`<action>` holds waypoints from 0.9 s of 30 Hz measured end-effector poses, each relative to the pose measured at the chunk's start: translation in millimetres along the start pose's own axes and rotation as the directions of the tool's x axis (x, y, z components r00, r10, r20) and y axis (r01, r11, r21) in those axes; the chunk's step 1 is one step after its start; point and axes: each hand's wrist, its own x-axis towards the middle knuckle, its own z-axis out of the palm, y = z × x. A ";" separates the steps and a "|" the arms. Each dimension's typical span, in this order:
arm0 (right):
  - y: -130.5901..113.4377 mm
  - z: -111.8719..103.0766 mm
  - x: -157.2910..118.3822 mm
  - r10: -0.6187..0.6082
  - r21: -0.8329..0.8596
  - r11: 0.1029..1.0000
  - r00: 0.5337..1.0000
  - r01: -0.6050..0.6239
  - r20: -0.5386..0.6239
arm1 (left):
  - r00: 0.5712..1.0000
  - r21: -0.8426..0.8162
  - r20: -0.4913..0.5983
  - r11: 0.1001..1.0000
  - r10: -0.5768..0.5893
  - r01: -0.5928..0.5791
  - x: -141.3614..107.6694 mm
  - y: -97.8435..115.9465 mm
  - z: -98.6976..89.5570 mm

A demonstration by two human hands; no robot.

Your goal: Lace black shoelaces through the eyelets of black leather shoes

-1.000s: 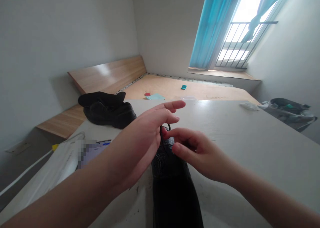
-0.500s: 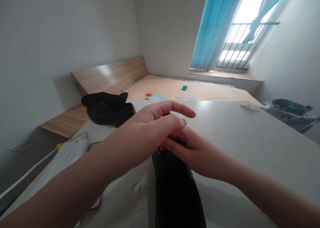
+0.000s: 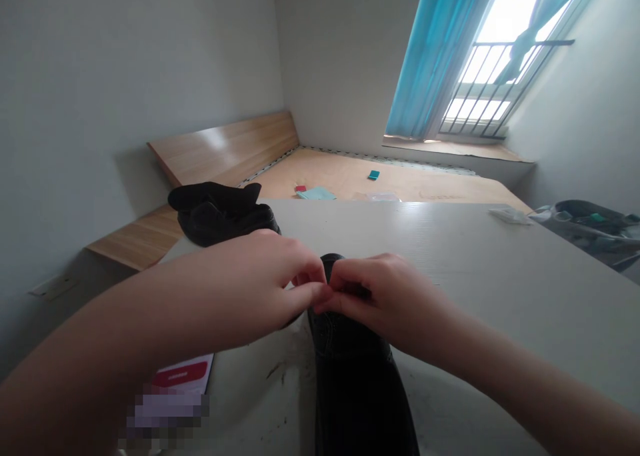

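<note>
A black shoe (image 3: 357,376) lies on the white table (image 3: 465,263) in front of me, its toe pointing toward me. Over its upper part, my left hand (image 3: 297,276) is pinched, thumb and fingers together. My right hand (image 3: 367,286) is pinched too, its fingertips meeting those of the left. Whatever lies between the fingertips is too small or hidden to make out. Another black shoe (image 3: 225,226), with a flat black piece (image 3: 215,196) on top, sits at the table's far left.
A phone (image 3: 187,376), partly pixelated, lies beneath my left forearm. Beyond the table, a wooden bed board (image 3: 340,166) holds a teal item (image 3: 373,175) and a light blue cloth (image 3: 316,193). A clear wrapper (image 3: 510,216) and a grey bag (image 3: 590,229) are at the right.
My left hand has come down from above my right hand, and its raised fingers have closed into a pinch. More of the phone shows. The view has shifted slightly.
</note>
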 end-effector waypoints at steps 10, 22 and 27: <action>1.0 5.7 -3.2 -0.084 -0.121 0.989 0.996 0.079 -0.034 | 0.982 -0.024 0.166 0.995 -0.090 0.095 6.0 1.6 -0.1; -3.1 2.5 -3.0 0.190 -0.106 0.979 0.971 -0.175 0.148 | 0.979 0.197 0.081 0.966 -0.189 0.170 2.8 -11.8 5.1; 0.5 -3.8 -2.7 0.195 -0.023 0.980 0.948 -0.196 0.250 | 0.983 0.176 0.120 0.978 -0.138 0.116 2.8 -9.1 9.5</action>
